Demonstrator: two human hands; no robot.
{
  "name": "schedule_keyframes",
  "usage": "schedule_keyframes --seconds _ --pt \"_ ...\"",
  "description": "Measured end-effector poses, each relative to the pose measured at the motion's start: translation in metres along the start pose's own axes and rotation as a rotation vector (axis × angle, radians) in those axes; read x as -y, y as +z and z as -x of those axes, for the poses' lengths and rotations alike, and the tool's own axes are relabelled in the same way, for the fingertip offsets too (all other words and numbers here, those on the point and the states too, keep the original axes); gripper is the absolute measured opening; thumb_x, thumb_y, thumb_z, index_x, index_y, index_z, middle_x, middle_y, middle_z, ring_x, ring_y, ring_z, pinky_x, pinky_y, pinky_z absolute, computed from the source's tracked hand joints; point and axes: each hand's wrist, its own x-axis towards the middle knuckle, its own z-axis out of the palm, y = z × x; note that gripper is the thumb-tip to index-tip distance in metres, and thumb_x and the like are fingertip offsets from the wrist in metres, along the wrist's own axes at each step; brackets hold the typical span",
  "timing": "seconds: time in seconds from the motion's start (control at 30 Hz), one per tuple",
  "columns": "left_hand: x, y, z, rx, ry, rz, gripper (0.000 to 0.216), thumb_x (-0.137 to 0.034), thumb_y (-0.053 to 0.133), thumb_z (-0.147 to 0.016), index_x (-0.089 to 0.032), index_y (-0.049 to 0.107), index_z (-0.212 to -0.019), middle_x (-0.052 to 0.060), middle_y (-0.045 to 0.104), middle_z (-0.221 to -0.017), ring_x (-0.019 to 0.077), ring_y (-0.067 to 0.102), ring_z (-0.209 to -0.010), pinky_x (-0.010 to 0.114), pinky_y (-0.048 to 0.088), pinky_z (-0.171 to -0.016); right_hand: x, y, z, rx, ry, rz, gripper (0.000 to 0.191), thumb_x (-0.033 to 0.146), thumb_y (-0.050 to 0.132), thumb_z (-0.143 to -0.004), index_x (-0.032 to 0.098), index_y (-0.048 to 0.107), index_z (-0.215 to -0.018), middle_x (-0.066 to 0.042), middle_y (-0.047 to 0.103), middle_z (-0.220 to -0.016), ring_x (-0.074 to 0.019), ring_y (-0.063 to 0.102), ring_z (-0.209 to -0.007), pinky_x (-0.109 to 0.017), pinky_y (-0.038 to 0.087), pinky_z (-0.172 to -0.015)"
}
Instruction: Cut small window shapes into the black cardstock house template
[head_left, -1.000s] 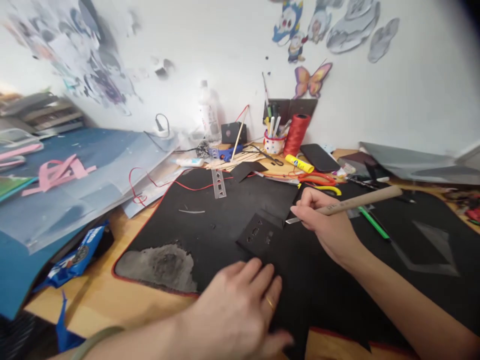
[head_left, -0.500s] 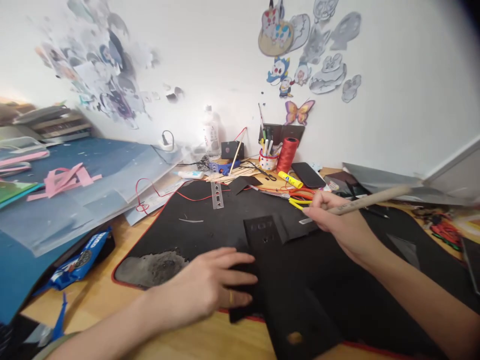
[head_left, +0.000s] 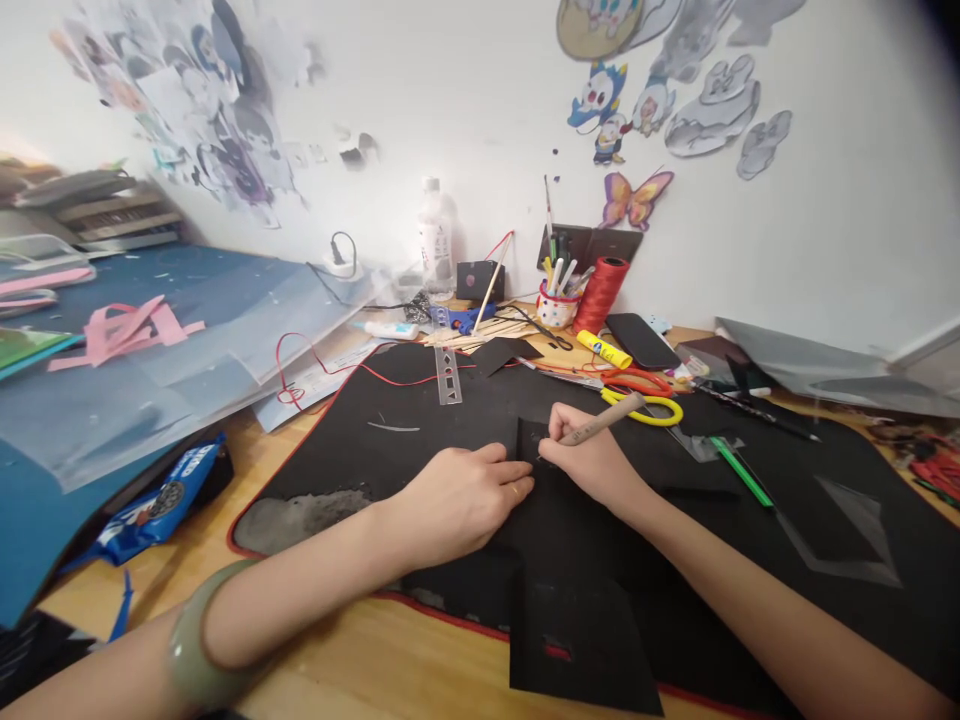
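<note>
My right hand (head_left: 589,460) is closed round a wooden-handled craft knife (head_left: 604,418), its tip down on a small piece of black card (head_left: 529,440) on the black cutting mat (head_left: 420,440). My left hand (head_left: 457,495) lies fingers-down on the black card just left of the knife tip, pressing it to the mat; a ring shows on one finger. A larger black sheet (head_left: 581,640) lies over the mat's near edge.
A metal stencil ruler (head_left: 448,375), yellow-handled scissors (head_left: 651,405), a green pen (head_left: 739,470), a glue stick (head_left: 604,350), red thread spool (head_left: 600,293), pen cup (head_left: 556,305) and bottle (head_left: 436,240) stand behind. A blue snack wrapper (head_left: 150,505) lies left; blue sheets with pink strips (head_left: 124,330) farther left.
My left hand slid the black card toward the mat's middle and settled on it. My right hand came down and left, bringing the knife tip onto the card beside my left fingers.
</note>
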Motion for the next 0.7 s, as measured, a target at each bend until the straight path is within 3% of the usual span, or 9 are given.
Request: schedule_keyframes --seconds 0.23,0.7 --pt "0.004 0.014 -0.004 0.052 -0.004 -0.013 0.029 -0.016 0.034 -0.087 -0.013 0.054 -0.108 0.004 0.052 -0.121 0.0172 0.052 -0.082 0.027 0.047 -0.062 -0.008 -0.001 0.004 0.000 -0.021 -0.001 0.021 0.015 0.049 -0.066 0.020 0.031 -0.057 0.007 0.030 -0.052 -0.0095 0.031 -0.051 -0.023 0.025 -0.048" --pt "0.006 0.012 -0.008 0.039 0.012 0.008 0.026 -0.017 0.036 -0.086 -0.015 0.055 -0.104 0.001 0.054 -0.117 0.0160 0.053 -0.080 0.027 0.046 -0.061 -0.008 0.000 0.001 0.049 -0.052 0.041 0.023 0.019 0.046 -0.072 0.021 0.029 -0.057 0.006 0.029 -0.051 -0.0100 0.032 -0.050 -0.023 0.025 -0.048"
